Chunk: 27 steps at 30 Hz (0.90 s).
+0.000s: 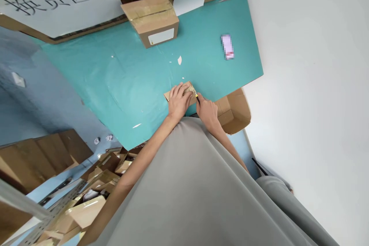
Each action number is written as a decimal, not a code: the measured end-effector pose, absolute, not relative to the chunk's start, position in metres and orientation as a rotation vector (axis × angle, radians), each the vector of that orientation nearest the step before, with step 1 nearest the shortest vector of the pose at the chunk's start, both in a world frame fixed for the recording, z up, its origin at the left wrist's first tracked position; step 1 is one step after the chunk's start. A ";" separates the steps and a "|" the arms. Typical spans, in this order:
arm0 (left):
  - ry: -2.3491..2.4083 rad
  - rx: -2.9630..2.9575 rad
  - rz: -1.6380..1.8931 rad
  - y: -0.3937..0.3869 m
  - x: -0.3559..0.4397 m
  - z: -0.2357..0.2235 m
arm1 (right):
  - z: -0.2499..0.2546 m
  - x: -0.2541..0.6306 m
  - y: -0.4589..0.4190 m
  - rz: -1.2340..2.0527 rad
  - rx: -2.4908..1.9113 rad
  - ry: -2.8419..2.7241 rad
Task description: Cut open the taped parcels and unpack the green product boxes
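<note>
A small cardboard box (193,101) with shiny tape on top lies at the near edge of the teal tabletop (135,80). My left hand (179,103) is over the box, its fingers curved across the top and holding it against the table. In my right hand (208,113) is a utility knife (197,98) with a black and yellow handle, closed in the fist. The knife's tip meets the right side of the box by the tape; how deep the blade sits cannot be made out.
A taped carton (157,17) with a white label stands at the back, before large boxes bearing paper signs (57,4). A blurred phone-like object (227,47) lies right. Below the table are an open carton (235,111) and heaped cardboard (89,207). A white wall (311,65) borders the right.
</note>
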<state>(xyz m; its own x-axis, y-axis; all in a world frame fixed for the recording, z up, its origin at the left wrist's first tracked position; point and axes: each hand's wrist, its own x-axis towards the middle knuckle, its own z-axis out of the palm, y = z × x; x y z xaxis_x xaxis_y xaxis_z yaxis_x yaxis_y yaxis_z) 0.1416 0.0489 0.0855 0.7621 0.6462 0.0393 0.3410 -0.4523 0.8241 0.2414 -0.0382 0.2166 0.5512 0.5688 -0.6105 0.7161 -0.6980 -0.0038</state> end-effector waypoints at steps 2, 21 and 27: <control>0.733 2.090 0.449 0.049 0.142 0.083 | 0.212 0.243 -0.036 -0.860 2.549 1.104; 0.735 2.047 0.482 0.047 0.142 0.069 | 0.199 0.249 -0.022 -0.878 2.555 1.055; 0.708 2.081 0.495 0.045 0.143 0.068 | 0.205 0.247 -0.023 -0.903 2.556 0.969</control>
<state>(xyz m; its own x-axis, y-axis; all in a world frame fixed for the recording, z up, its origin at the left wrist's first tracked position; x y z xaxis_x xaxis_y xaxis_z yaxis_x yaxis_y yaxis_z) 0.1427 0.0455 0.0684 0.7601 0.6439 0.0868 0.3031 -0.4696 0.8292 0.2471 -0.0232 0.2050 0.5840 0.5061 -0.6347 0.6690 -0.7429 0.0232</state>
